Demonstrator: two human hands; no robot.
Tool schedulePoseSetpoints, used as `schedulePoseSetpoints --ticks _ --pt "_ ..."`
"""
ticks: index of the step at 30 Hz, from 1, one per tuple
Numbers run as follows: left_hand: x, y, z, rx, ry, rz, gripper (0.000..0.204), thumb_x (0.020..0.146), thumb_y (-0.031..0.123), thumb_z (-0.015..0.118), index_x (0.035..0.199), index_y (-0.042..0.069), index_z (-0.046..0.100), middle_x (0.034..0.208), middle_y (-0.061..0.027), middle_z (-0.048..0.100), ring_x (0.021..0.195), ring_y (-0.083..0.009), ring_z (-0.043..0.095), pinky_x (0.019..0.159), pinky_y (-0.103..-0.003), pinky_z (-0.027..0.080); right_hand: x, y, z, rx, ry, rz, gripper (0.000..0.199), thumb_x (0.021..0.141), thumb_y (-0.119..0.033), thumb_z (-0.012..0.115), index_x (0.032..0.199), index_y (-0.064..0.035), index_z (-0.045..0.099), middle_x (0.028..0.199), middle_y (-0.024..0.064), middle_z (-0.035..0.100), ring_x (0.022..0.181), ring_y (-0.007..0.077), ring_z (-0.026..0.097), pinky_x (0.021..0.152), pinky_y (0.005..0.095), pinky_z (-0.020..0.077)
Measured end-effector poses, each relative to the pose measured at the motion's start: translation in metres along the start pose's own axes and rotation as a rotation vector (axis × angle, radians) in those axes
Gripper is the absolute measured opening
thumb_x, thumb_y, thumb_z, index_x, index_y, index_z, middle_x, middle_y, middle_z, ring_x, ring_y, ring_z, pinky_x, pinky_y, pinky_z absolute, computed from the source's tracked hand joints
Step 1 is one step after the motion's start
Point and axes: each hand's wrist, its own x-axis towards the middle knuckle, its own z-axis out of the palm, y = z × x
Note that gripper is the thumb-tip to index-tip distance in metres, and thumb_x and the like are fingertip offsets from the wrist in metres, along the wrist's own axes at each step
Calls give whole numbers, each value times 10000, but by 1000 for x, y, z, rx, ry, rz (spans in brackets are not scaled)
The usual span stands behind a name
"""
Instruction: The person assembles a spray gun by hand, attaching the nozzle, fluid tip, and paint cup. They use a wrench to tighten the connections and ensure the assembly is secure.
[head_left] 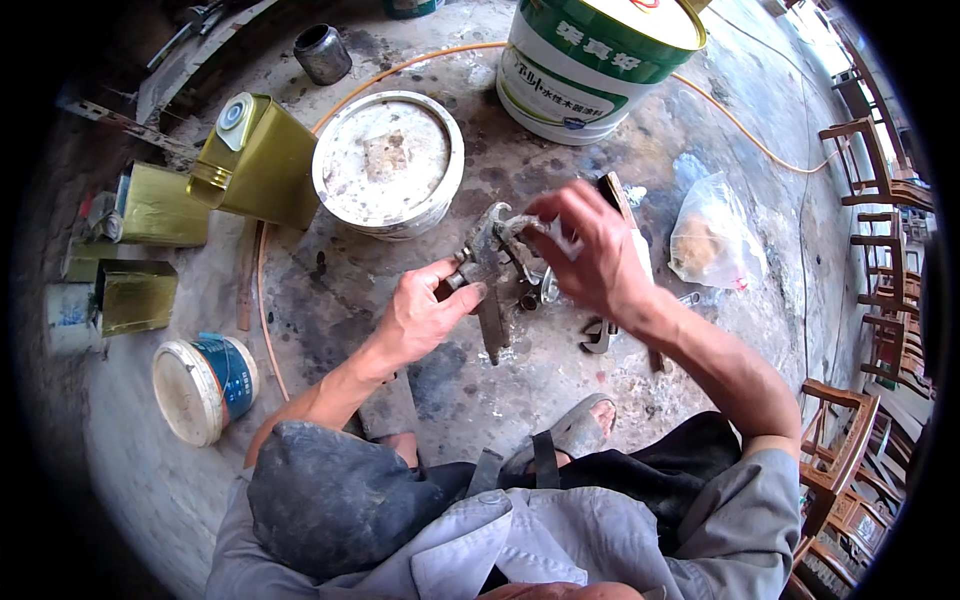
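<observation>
A worn metal spray gun [490, 265] is held up in front of me over the stained floor, its handle pointing down. My left hand [415, 310] is closed on it, thumb and fingers around the knobs at its left end. My right hand [590, 245] is at the gun's upper right side, its fingers curled together and smeared by motion. Something pale shows at those fingertips, too blurred to name. Just below that hand are small round metal parts [528, 301]. An adjustable wrench [598, 337] lies on the floor under my right wrist.
A white lidded bucket [450, 170] and a large green-and-white paint bucket [545, 105] stand ahead. Several metal cans [290, 165] and a smaller bucket [185, 395] are leftward. An orange hose [415, 62] crosses behind. Rightward are a plastic bag [710, 235] and wooden chairs [840, 430].
</observation>
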Motion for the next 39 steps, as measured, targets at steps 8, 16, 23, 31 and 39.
schedulePoseSetpoints --ticks 8,16,23,31,39 --pt "-1 8 0 51 -55 -27 208 965 146 682 1098 -14 691 824 28 661 734 -33 550 653 -230 459 -2 18 0 -134 -49 -85 305 770 -80 769 1067 -70 697 1018 147 626 1014 354 580 882 437 503" --pt "-5 5 0 122 -89 -33 182 952 157 693 1030 -7 684 755 56 594 682 -17 492 591 -221 408 6 20 -8 -192 -224 -92 145 771 -100 804 887 -46 734 901 83 655 940 297 607 835 414 502" --pt "-6 2 2 130 -105 -12 200 950 184 704 977 -13 683 724 35 598 666 -34 498 586 -242 417 6 40 -6 -63 -251 -122 69 801 -93 729 831 -48 686 842 110 660 873 326 646 789 426 535" --pt "-4 -6 -3 -23 -70 17 221 961 194 704 1043 -11 702 775 34 649 706 -29 531 627 -236 445 13 48 -23 -34 -146 470 183 987 -134 607 917 31 642 865 238 672 774 396 664 683 470 511" --pt "-1 -6 -4 -68 -47 29 248 985 154 666 1150 -30 669 958 0 692 838 -60 612 749 -262 525 -18 44 -8 309 -137 792 478 1036 -423 576 989 46 657 778 84 642 657 180 638 601 355 526"
